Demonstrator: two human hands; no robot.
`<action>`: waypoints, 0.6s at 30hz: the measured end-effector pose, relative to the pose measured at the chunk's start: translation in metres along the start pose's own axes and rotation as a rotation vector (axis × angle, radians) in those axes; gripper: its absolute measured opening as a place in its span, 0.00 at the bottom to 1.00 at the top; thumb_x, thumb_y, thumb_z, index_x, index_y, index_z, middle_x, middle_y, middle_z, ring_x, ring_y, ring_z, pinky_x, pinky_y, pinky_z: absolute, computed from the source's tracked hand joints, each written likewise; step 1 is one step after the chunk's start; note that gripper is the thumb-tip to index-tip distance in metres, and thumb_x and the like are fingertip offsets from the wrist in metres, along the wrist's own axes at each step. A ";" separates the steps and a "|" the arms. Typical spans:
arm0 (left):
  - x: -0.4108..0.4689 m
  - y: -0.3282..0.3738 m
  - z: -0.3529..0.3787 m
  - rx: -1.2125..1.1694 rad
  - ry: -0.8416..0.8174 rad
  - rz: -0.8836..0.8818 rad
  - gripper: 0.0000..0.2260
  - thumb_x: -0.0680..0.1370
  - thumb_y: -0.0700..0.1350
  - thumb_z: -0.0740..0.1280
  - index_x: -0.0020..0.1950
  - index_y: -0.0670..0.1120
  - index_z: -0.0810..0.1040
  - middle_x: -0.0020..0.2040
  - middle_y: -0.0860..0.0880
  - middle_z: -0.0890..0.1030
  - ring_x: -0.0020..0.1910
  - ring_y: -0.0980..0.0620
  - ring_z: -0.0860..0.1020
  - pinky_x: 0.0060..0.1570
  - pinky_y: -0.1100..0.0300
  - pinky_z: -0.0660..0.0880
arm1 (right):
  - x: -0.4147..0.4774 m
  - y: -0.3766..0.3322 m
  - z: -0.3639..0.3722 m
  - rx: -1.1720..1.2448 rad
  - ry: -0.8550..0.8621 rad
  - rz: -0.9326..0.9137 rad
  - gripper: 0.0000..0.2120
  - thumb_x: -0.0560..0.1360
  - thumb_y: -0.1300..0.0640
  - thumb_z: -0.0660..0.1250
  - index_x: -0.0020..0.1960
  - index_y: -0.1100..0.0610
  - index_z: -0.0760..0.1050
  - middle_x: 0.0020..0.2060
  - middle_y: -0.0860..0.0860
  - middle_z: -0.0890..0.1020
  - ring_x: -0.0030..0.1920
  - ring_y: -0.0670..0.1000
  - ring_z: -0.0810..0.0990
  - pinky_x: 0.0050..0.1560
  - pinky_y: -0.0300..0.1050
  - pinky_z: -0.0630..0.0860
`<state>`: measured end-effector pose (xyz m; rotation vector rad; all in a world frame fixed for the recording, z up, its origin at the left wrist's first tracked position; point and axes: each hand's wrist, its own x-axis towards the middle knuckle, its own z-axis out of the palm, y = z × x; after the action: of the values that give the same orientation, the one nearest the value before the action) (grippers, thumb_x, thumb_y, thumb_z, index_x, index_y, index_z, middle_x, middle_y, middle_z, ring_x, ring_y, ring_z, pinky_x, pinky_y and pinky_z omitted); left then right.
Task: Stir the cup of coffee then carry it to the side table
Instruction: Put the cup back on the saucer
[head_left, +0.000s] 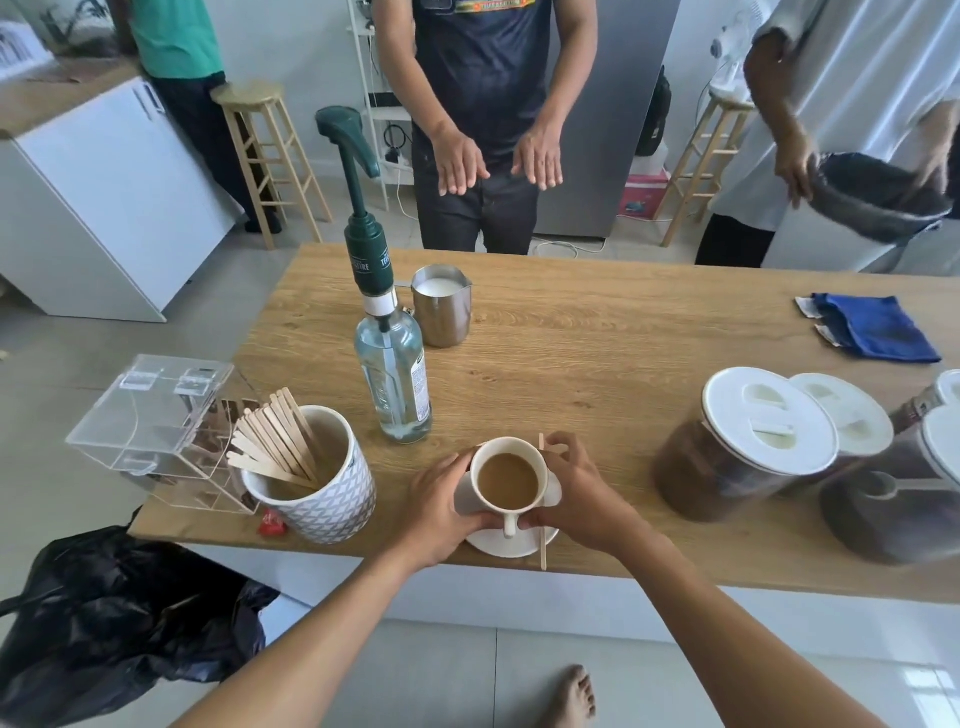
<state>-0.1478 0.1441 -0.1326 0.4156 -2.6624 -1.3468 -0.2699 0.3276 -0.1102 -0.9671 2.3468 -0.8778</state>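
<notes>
The cup (511, 483) is sitting on its saucer (511, 545) at the near edge of the table (597, 364), and the person is taking hold of the saucer from both sides. The left hand (441, 504) is curling round the left rim with its thumb on the near lip. The right hand (576, 493) is curling round the right rim, seemingly pinning the stick (543, 551) against the saucer. The coffee is standing fairly high in the cup, so I am thinking any tilt or a quick lift is going to send it over the lip. The cup is only resting loose on the saucer, so it could slide if one hand is rising faster than the other. The stick is jutting past the near rim and could drop off on the way. The bottle (395, 374) is standing just behind the cup, so a forward nudge could knock it. The black bag (104, 613) is lying on the floor to the left, which is a risk of catching a foot. I am not seeing the side table from here. As for writing, the green pump collar is showing white letters that look like "TEISSEIRE", partly turned away. The bottle's label and the shirt print opposite are too small or cut off to read.
</notes>
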 end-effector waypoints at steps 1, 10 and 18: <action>0.001 -0.001 0.000 0.000 -0.001 0.003 0.40 0.62 0.71 0.73 0.70 0.58 0.70 0.66 0.61 0.75 0.66 0.56 0.72 0.65 0.48 0.70 | 0.000 0.000 0.000 0.002 -0.003 0.002 0.35 0.57 0.42 0.79 0.62 0.38 0.71 0.67 0.48 0.58 0.70 0.52 0.59 0.68 0.56 0.69; 0.001 -0.008 0.003 0.033 -0.025 -0.010 0.41 0.63 0.73 0.71 0.73 0.61 0.65 0.70 0.60 0.72 0.70 0.55 0.69 0.68 0.46 0.66 | -0.004 -0.001 -0.001 0.006 -0.009 0.076 0.37 0.61 0.45 0.80 0.66 0.42 0.69 0.66 0.47 0.60 0.69 0.52 0.62 0.68 0.55 0.67; -0.015 -0.023 -0.014 -0.134 -0.149 -0.132 0.40 0.73 0.47 0.73 0.78 0.61 0.53 0.76 0.60 0.63 0.74 0.62 0.60 0.74 0.54 0.59 | -0.013 0.010 -0.015 0.033 -0.018 0.174 0.42 0.63 0.49 0.80 0.72 0.48 0.64 0.67 0.46 0.61 0.66 0.49 0.66 0.69 0.47 0.64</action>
<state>-0.1256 0.1248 -0.1425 0.5020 -2.6807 -1.6446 -0.2748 0.3478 -0.1047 -0.7407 2.3521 -0.8330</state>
